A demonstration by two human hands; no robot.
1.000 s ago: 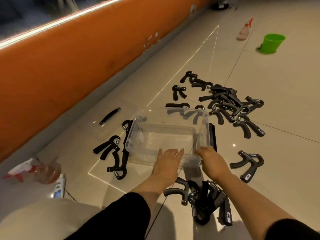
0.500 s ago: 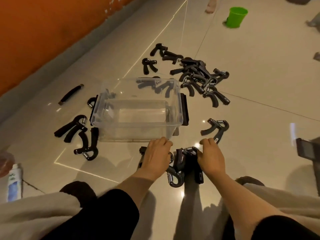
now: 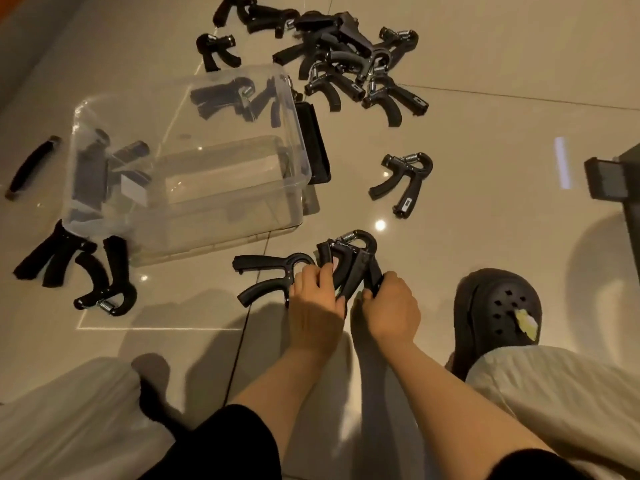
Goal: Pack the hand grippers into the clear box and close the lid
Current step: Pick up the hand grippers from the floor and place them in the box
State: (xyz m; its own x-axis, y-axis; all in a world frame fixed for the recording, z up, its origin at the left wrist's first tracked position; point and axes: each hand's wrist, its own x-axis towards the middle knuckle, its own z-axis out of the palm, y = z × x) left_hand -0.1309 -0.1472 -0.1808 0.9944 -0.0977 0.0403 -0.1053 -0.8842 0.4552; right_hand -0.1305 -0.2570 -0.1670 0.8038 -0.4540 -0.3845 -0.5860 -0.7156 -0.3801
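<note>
The clear box point(image 3: 298, 140) stands open and empty on the tiled floor, with black latches on its ends. Just in front of it lies a small bunch of black hand grippers point(image 3: 349, 261). My left hand point(image 3: 317, 306) curls its fingers round the handles on the bunch's left side. My right hand point(image 3: 389, 306) grips the handles on its right side. One more gripper point(image 3: 266, 277) lies against the left of the bunch. A single gripper point(image 3: 403, 180) lies to the right of the box. A big pile of grippers point(image 3: 349, 60) sits beyond the box.
Two grippers point(image 3: 79, 275) lie at the box's left front corner. A loose black handle point(image 3: 29, 166) lies at far left. My black clog point(image 3: 497, 313) stands right of my hands. A dark object point(image 3: 609, 178) juts in at the right edge.
Both hands left the box's near rim, dropped to the bunch of grippers in front of it and closed on them. The camera tilted down.
</note>
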